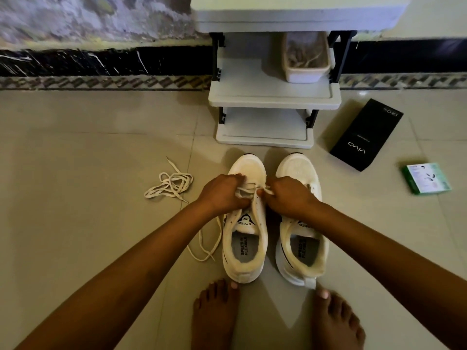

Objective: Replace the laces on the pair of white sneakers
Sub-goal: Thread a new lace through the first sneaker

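Observation:
Two white sneakers stand side by side on the floor, toes pointing away from me: the left sneaker (246, 236) and the right sneaker (300, 248). Both hands work over the left sneaker's eyelets. My left hand (222, 194) pinches a white lace (243, 191) at the lower eyelets. My right hand (288, 195) pinches the same lace from the other side. A loose end of that lace (204, 246) trails on the floor left of the shoe. A second white lace (170, 185) lies bundled on the tiles further left. The right sneaker shows no lace.
A grey plastic shelf rack (273, 97) stands just beyond the shoes, with a tub (305, 59) on its shelf. A black phone box (366, 135) and a green box (427, 178) lie on the floor at right. My bare feet (214, 314) are near the heels.

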`<state>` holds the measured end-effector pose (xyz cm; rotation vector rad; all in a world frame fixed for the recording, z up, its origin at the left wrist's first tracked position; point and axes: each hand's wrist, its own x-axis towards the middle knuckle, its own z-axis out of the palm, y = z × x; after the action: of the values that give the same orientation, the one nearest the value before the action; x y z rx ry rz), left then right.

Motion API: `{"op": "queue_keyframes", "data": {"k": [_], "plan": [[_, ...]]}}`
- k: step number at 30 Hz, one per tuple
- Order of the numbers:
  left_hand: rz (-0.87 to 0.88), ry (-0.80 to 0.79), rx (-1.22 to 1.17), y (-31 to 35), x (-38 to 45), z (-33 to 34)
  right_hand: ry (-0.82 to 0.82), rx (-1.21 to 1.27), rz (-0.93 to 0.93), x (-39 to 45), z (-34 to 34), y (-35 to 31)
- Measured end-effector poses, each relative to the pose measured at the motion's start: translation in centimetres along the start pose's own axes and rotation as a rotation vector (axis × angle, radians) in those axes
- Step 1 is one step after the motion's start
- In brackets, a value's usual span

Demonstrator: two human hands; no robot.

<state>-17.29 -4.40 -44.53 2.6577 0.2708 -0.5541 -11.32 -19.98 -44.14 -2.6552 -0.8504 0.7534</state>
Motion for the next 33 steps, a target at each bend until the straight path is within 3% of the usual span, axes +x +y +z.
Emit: {"op": "queue_keyframes", "data": {"k": [4, 5, 8, 12, 14, 17, 19, 21, 26, 31, 33], "plan": [[0.02, 0.008, 0.014, 0.1, -0.1, -0.1, -0.071, -0.151, -0.151, 0.4, -0.5, 0.0], [0.023, 0.007, 0.013, 0.1, -0.1, -0.1, -0.086, -0.019, -0.167, 0.4, -1.3, -0.1], [0.021, 0.001, -0.006, -0.3, 0.0, -0.1, -0.044, 0.721, -0.123, -0.4, -5.0, -0.5], [-0.039, 0.015, -0.068, -0.7, 0.5, -0.6, 0.025, 1.057, -0.113, -1.1, -6.4, 0.0], [-0.054, -0.009, -0.067, -0.6, 0.8, -0.8, 0.043, 0.963, -0.043, -1.0, -5.5, -0.2], [-0.037, -0.023, -0.148, -0.7, 0.6, -0.6, 0.056, 0.441, -0.026, -0.4, -5.4, 0.3], [-0.037, -0.017, -0.334, -1.0, 0.0, -0.8, 0.0, 0.07, -0.001, -0.1, -5.7, 0.8], [-0.073, -0.025, -0.558, -1.6, -0.7, -1.1, -0.05, -0.098, 0.048, 0.1, -5.6, 1.2], [-0.168, -0.131, -0.624, -2.4, -1.9, -1.1, 0.023, -0.255, 0.053, -0.2, -5.2, 0.1], [-0.115, -0.076, -0.322, -2.0, -2.0, -1.6, 0.056, -0.023, -0.136, 0.2, -4.9, -1.4], [-0.108, -0.103, -0.511, -1.2, -2.3, -3.1, -0.008, 0.082, -0.186, 0.1, -4.6, -1.8]]}}
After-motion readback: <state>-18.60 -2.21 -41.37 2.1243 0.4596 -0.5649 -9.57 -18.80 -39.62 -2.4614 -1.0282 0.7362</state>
